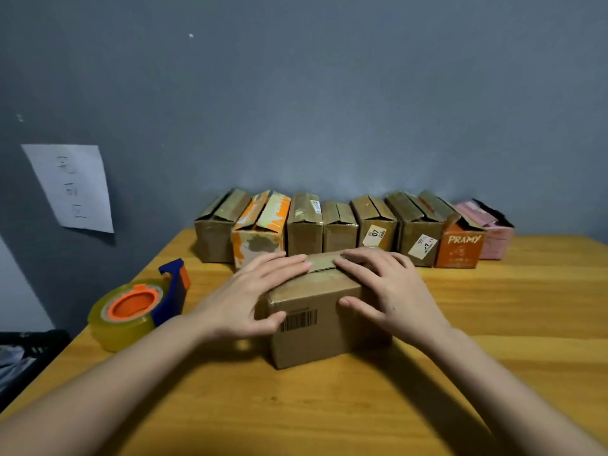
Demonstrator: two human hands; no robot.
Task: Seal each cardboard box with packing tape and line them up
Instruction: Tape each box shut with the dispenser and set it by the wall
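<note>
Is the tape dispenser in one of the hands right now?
No, the tape dispenser lies on the table while both hands press the box.

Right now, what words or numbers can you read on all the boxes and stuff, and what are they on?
"PRAMY": white letters on the orange box in the back row.
"07": white sticker on a brown box in the row.
Second sticker on the next brown box: digits too blurred to read.
Barcode on the front box: numbers too small.
Paper on the wall: handwriting, unreadable.
Pink box: print too faint.
</note>
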